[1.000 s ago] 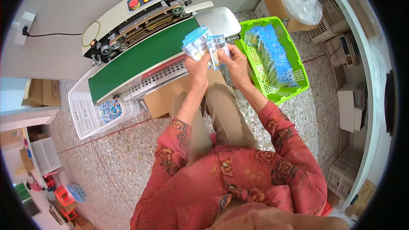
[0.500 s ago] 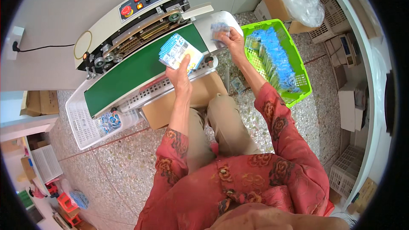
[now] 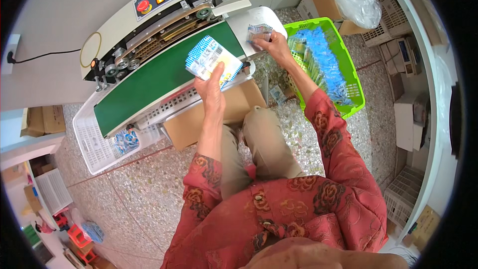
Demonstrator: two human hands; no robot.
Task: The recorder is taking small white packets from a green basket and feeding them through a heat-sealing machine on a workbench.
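Left hand (image 3: 211, 92) clamping a fan of packets (image 3: 205, 57), right hand (image 3: 277, 49) pinching a clear packet (image 3: 259, 29)

Nearest the body, the left thumb is pressing across the fan's lower middle, while the other fingers are mostly hiding underneath. Holding it well is probably calling for firm, even thumb pressure, so that the thin packets are staying spread without buckling or sliding. The fan is reaching out on both sides of the thumb, its blue-striped edge pointing away and to the left. It is lying tilted above the green belt (image 3: 154, 82); I cannot tell whether it is touching.

Farther out and to the right, the right fingers are gripping the clear packet's near side, leaving its far part sticking out over the white plate (image 3: 267, 15). I cannot tell whether they are pinching one layer or several, or whether the packet is touching the plate. Keeping a light pinch close to the edge is seeming best for holding it flat and uncreased.

Beside that hand, the green crate (image 3: 354, 91) is holding a row of blue-edged packets (image 3: 323, 52). Beyond, the machine's rollers (image 3: 203, 13) are sitting apart from both hands, which is worth maintaining for safety.
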